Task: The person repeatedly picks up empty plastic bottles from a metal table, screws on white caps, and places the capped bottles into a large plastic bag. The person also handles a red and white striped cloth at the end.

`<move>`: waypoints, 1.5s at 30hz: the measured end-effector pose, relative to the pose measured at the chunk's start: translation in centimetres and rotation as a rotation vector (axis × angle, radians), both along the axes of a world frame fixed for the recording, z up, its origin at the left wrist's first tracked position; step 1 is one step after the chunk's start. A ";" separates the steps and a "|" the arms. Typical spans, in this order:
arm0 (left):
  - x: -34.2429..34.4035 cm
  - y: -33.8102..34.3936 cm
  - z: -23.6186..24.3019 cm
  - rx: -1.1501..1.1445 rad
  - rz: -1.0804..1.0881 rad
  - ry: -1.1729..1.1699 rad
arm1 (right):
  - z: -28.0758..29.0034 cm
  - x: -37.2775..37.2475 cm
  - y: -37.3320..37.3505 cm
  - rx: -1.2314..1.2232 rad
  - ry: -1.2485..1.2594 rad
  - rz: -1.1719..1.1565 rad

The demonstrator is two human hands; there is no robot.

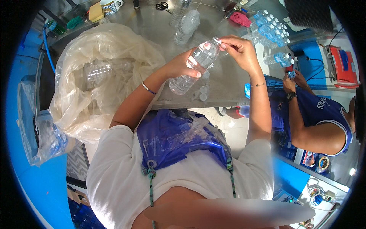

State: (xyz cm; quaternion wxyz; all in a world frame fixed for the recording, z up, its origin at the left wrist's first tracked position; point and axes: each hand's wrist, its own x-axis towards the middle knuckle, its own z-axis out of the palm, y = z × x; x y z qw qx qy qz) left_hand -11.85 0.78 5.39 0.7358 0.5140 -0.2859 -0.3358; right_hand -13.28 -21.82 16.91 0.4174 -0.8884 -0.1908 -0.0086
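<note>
My left hand (178, 65) is wrapped round the middle of a clear plastic bottle (206, 56), which tilts with its neck up and to the right. At the neck, the fingers of my right hand (242, 52) pinch a white bottle cap (217, 40). What fills the bottle, if anything, I cannot make out. Below it, several loose caps (203, 92) lie by the near edge of the metal counter (173, 104). To the left stands a large translucent plastic bag (65, 91), its mouth gaping, with clear bottles (108, 71) inside.
More clear bottles (187, 27) lie at the back of the counter, near black scissors (163, 6). A patterned mug (110, 6) and a yellow sponge (96, 12) sit back left. Capped, blue-labelled bottles (268, 28) fill the back right, beside a pink cloth (241, 19). A co-worker (316, 118) is at the right.
</note>
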 end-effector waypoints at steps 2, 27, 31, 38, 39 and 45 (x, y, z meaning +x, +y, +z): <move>0.1 0.0 -0.1 0.001 0.006 -0.033 | 0.0 0.1 0.0 -0.109 -0.025 -0.034; -0.4 0.6 2.3 -0.054 -0.026 -0.005 | -0.5 0.0 1.7 -0.252 -0.511 -0.118; -0.7 0.8 2.2 -0.169 -0.168 0.217 | -0.5 0.1 1.8 -0.167 -0.523 -0.134; -0.7 0.9 2.0 -0.249 -0.414 0.328 | -1.2 1.4 2.0 -0.120 -0.451 -0.004; -1.0 0.7 1.9 -0.213 -0.460 0.322 | -1.3 1.7 2.0 -0.093 -0.383 -0.037; -1.3 0.2 0.7 -0.178 -0.243 0.268 | 0.0 1.9 -0.2 0.343 0.208 -0.127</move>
